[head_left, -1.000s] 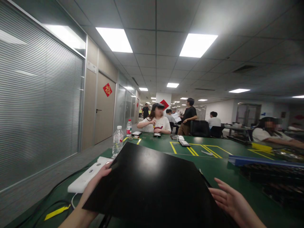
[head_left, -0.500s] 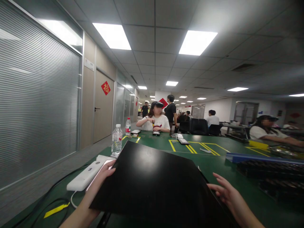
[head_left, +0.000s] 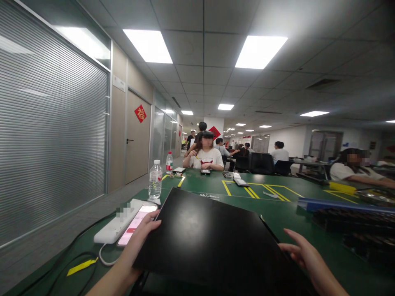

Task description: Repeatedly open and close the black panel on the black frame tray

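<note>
A large flat black board [head_left: 212, 238] lies tilted over the near end of the green table [head_left: 277, 205]. My left hand [head_left: 142, 236] grips its left edge, with fingers curled over the top. My right hand [head_left: 304, 257] rests at the board's right edge with fingers stretched out and apart. A phone with a lit pink screen [head_left: 135, 225] lies just left of my left hand, against a white power strip [head_left: 119, 226].
A clear water bottle [head_left: 154, 180] stands behind the power strip. Black trays [head_left: 354, 230] and a blue strip [head_left: 339, 204] fill the right side. Cables and yellow tape [head_left: 82, 266] lie at the left edge. Several people sit or stand at the far end.
The board has come lower and flatter, uncovering the lit phone beside the power strip. My left hand moved a little right along the edge. A standing person walked left behind the seated one.
</note>
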A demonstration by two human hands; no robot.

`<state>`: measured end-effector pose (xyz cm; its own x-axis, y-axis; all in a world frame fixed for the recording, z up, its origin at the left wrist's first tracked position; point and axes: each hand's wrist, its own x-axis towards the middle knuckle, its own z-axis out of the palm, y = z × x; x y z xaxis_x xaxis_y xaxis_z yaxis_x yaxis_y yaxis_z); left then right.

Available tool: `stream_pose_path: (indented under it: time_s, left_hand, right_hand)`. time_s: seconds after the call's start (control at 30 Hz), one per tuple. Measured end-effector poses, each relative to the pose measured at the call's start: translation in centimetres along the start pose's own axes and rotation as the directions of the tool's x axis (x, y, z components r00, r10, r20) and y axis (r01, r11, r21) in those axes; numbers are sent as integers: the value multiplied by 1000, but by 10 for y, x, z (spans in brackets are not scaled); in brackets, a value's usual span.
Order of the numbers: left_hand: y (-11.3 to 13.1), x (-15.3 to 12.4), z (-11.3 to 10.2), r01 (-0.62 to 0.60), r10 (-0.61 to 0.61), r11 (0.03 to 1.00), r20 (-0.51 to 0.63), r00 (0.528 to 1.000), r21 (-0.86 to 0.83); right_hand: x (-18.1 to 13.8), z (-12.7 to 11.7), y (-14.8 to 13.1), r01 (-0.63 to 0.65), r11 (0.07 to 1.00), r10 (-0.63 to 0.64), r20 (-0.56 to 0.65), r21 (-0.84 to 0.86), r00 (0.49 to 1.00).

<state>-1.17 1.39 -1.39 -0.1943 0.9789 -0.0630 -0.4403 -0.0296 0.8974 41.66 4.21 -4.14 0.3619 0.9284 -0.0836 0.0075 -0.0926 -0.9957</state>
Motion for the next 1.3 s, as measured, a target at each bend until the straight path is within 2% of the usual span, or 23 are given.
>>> stream_pose_path:
  time_s: [0.17,0.2,0.4,0.57,0.7,0.87,1.0,1.17,1.3]
  left_hand:
    - [-5,7,-1,94,-93,995,-37,995,33]
    - [-5,6,0,83,-82,996,-30,996,34]
    - [-9,3,-2,82,-83,996,20,996,21]
    - [-9,11,-8,136,-136,989,-10,991,56]
    - [-6,5,-6,84,-90,994,75,993,71]
    - [-4,3,-4,131,-137,989,82,987,71]
    - [-7,11,-6,159,-167,985,128,978,68]
    - [-18,27,-11,149,-156,970,21,988,191]
    - [-28,39,-18,116,-122,943,-1,993,312]
  right_hand:
    - [-6,3,-5,10,995,-17,-60,-103,998]
    - [-6,3,-5,11,994,-19,-67,-112,998]
    - [-1,0,-1,-14,994,8,-57,-113,998]
    - [5,-2,4,-10,995,4,-58,-97,998]
    - [5,-2,3,3,993,-11,-65,-114,998]
    - [1,4,-6,0,984,-15,-82,-178,996]
    - [0,6,-13,-18,977,-1,-91,-212,996]
    - [6,5,-14,-6,967,-19,-95,-254,995]
    - [20,1,-6,55,947,-80,-67,-317,995]
